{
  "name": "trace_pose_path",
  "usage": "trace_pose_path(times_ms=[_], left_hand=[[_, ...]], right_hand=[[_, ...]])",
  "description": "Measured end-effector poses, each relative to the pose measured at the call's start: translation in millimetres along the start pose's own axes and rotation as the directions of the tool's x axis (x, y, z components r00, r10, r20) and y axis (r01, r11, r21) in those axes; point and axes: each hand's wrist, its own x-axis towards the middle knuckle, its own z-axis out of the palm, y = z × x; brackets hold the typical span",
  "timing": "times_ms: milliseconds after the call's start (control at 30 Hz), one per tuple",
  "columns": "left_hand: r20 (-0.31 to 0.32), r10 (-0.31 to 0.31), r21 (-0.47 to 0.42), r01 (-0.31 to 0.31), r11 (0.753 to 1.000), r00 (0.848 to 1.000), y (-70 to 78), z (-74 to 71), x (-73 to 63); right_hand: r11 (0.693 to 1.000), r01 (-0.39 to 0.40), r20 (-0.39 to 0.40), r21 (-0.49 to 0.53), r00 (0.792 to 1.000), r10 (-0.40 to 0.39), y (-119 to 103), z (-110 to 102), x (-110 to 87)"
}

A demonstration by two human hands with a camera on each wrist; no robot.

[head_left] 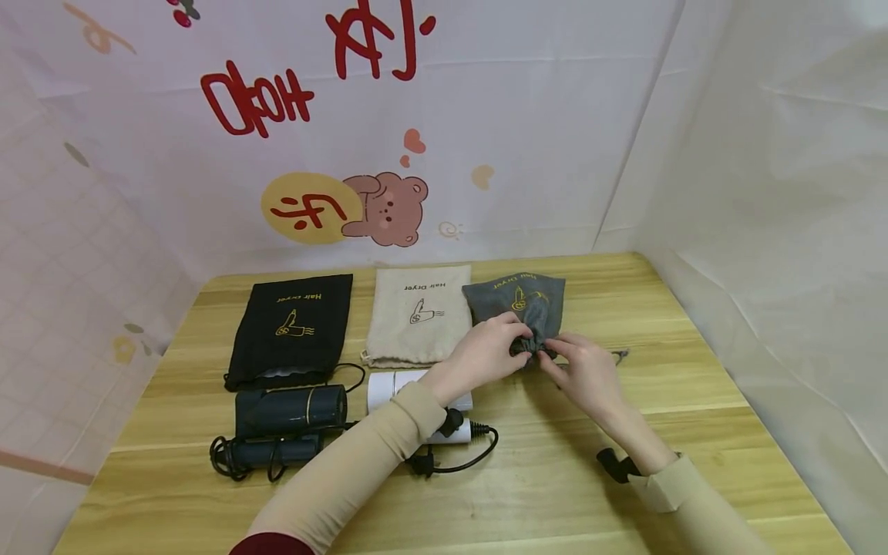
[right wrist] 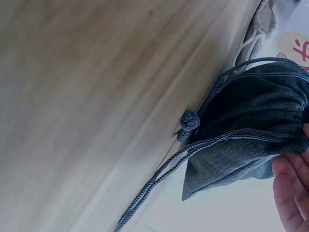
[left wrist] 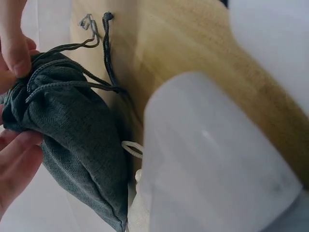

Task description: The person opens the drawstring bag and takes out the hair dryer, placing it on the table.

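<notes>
My left hand (head_left: 489, 351) and right hand (head_left: 586, 374) meet at the gathered mouth of a dark grey drawstring bag (head_left: 486, 301) marked "Hair Dryer". Fingers and thumb of each pinch the bunched cloth from opposite sides. In the left wrist view the bag (left wrist: 77, 130) tapers to a corner, its mouth wrinkled between the fingertips. Braided cords (left wrist: 107, 53) hang from the mouth toward the table. The right wrist view shows a knotted cord end (right wrist: 189, 121) beside the bag (right wrist: 251, 111) and a long doubled cord trailing over the wood.
Left of the grey bag lie a beige bag (head_left: 419, 316) and a black bag (head_left: 294, 324). Before them are a dark hair dryer (head_left: 287, 408) with coiled cable and a white hair dryer (head_left: 385, 388), partly hidden by my left forearm. Fabric walls (head_left: 541, 154) enclose the wooden table (head_left: 527, 486).
</notes>
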Motion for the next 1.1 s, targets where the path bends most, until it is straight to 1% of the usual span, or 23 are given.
trace_pose_path(times_ms=[100, 233, 367, 433, 500, 533, 600, 667, 767, 833, 933, 1033, 1100], left_hand=[[0.017, -0.01, 0.043, 0.009, 0.999, 1.0, 1.6, 1.8, 1.0], [0.02, 0.017, 0.138, -0.02, 0.99, 1.0, 5.2, 3.5, 4.9], [0.011, 0.08, 0.269, -0.08, 0.96, 0.997, 9.6, 4.8, 10.2], [0.001, 0.103, 0.314, -0.098, 0.944, 0.995, 11.3, 5.3, 12.5], [-0.003, 0.12, 0.334, -0.112, 0.936, 0.993, 12.1, 5.8, 14.2], [-0.003, 0.125, 0.335, -0.117, 0.935, 0.992, 12.0, 6.1, 15.1], [0.003, 0.114, 0.3, -0.11, 0.948, 0.993, 11.1, 6.6, 16.1], [0.008, 0.091, 0.238, -0.09, 0.967, 0.996, 9.5, 6.7, 16.2], [0.0, 0.062, 0.143, -0.061, 0.988, 0.998, 6.7, 7.5, 15.7], [-0.014, 0.057, 0.106, -0.055, 0.993, 0.998, 5.7, 8.2, 15.3], [-0.033, 0.048, 0.087, -0.045, 0.995, 0.998, 5.7, 9.5, 15.1], [-0.039, 0.033, 0.058, -0.031, 0.998, 0.999, 6.6, 10.9, 14.8], [-0.033, 0.029, 0.044, -0.028, 0.999, 0.999, 7.1, 12.3, 14.5]], right_hand=[[1.0, 0.001, 0.003, 0.008, 1.0, -0.001, 0, 0, 0.2], [1.0, -0.002, 0.01, 0.018, 1.0, 0.002, -1, -1, 1.1], [1.0, -0.017, 0.014, 0.017, 1.0, 0.016, -1, -2, 2.3], [1.0, -0.025, 0.019, 0.014, 1.0, 0.024, -1, -2, 2.8], [0.999, -0.038, 0.03, 0.011, 0.999, 0.037, -1, -2, 2.7], [0.999, -0.046, 0.038, 0.012, 0.998, 0.045, -2, -2, 2.8], [0.997, -0.073, 0.06, 0.022, 0.996, 0.071, -2, -2, 2.4], [0.993, -0.113, 0.091, 0.035, 0.99, 0.11, -4, -2, 2.3], [0.981, -0.189, 0.134, 0.051, 0.974, 0.181, -7, -2, 2.7], [0.97, -0.235, 0.143, 0.054, 0.964, 0.226, -9, -3, 3.8], [0.955, -0.29, 0.135, 0.058, 0.95, 0.281, -12, -2, 3.9], [0.946, -0.319, 0.12, 0.056, 0.943, 0.31, -13, -1, 2.9], [0.947, -0.317, 0.114, 0.049, 0.944, 0.31, -13, 0, 2.1]])
